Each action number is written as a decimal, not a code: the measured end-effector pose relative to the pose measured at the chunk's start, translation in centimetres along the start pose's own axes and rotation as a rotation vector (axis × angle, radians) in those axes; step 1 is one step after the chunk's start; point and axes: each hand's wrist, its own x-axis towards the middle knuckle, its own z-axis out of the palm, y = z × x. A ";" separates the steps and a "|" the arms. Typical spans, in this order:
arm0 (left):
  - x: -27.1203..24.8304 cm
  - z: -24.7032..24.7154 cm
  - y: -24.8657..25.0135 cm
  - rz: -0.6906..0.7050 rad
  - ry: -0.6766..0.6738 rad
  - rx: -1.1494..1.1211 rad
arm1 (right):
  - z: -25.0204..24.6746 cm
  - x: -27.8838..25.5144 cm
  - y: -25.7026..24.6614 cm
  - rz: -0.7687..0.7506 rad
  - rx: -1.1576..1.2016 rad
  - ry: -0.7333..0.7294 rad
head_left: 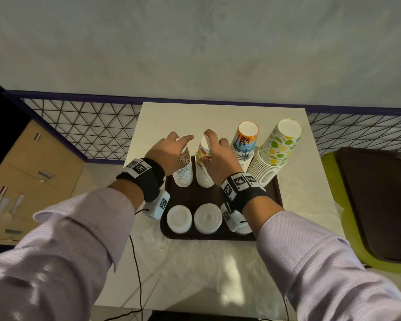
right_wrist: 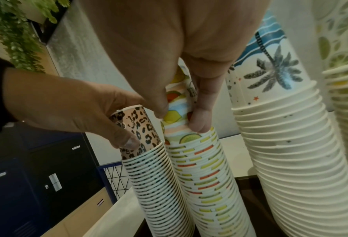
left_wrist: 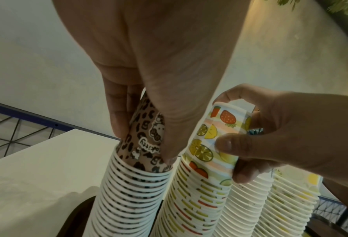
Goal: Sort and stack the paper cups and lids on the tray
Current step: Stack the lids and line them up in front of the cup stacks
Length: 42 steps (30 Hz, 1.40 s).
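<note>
A dark brown tray (head_left: 274, 189) on a white table holds several tall stacks of upside-down paper cups. My left hand (head_left: 171, 151) grips the top cup of the leopard-print stack (left_wrist: 142, 137) (right_wrist: 140, 128) at the left. My right hand (head_left: 215, 154) grips the top cup of the fruit-print stack (left_wrist: 215, 136) (right_wrist: 179, 112) beside it. To the right stand a palm-tree stack (head_left: 244, 144) (right_wrist: 270, 77) and a wider lime-print stack (head_left: 276, 151). Two stacks of white lids (head_left: 179, 218) sit at the tray's front; the second (head_left: 207, 218) is beside the first.
A black wire fence with a blue rail (head_left: 90, 126) runs behind the table. Cardboard boxes (head_left: 33, 170) stand to the left. More brown trays on a green seat (head_left: 380, 205) lie to the right. A black cable (head_left: 137, 262) hangs over the table's front.
</note>
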 end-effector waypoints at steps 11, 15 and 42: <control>-1.1 -3.9 3.1 0.089 0.156 -0.029 | -7.4 -1.7 0.1 -0.021 0.179 0.182; -0.3 -4.4 5.8 0.186 0.125 0.014 | -10.8 0.0 2.4 -0.052 -0.160 0.316; 0.6 -1.2 7.7 0.093 0.006 -0.007 | -8.3 1.1 4.6 0.092 -0.213 -0.224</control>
